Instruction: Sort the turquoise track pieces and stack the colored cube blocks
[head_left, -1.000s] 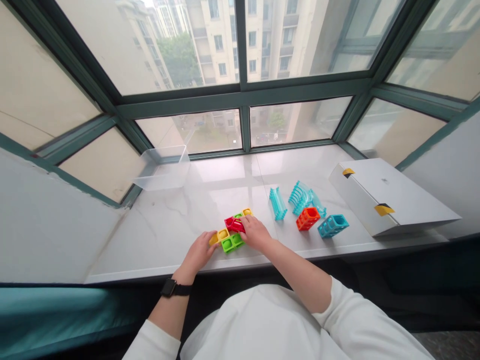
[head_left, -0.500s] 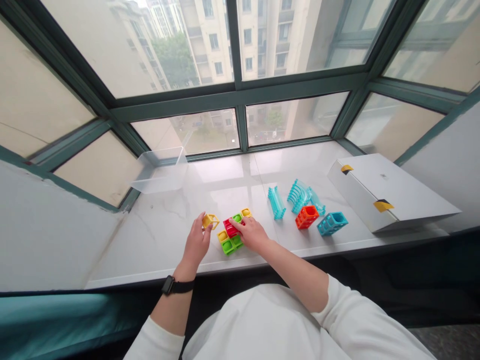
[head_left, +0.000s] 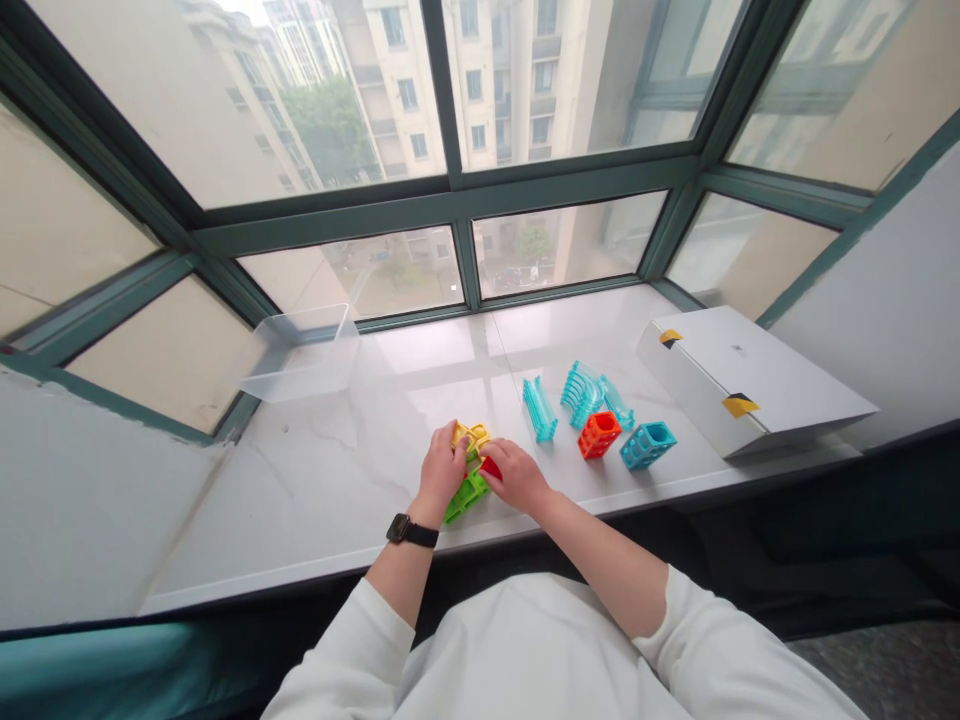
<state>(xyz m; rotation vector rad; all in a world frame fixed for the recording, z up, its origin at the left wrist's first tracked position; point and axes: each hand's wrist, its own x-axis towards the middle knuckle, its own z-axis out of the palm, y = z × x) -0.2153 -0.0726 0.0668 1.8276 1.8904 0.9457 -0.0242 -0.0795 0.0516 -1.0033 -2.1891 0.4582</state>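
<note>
The yellow plastic block (head_left: 471, 435) was covered from above by the left hand (head_left: 444, 465), its fingers curled over it, while the red block (head_left: 490, 467) was pinched by the right hand (head_left: 517, 477). Both were held with the green block (head_left: 466, 498) in one cluster, just above the front edge of the marble window sill (head_left: 300, 480).

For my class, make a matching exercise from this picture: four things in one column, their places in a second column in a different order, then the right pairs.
Things
1. White box
2. Clear plastic tub
3. Orange block
4. Black watch

Places
A. On the left wrist
B. At the right end of the window sill
C. At the left of the sill, against the window
D. Beside the blue block

Right pairs: 1-B, 2-C, 3-D, 4-A
</note>
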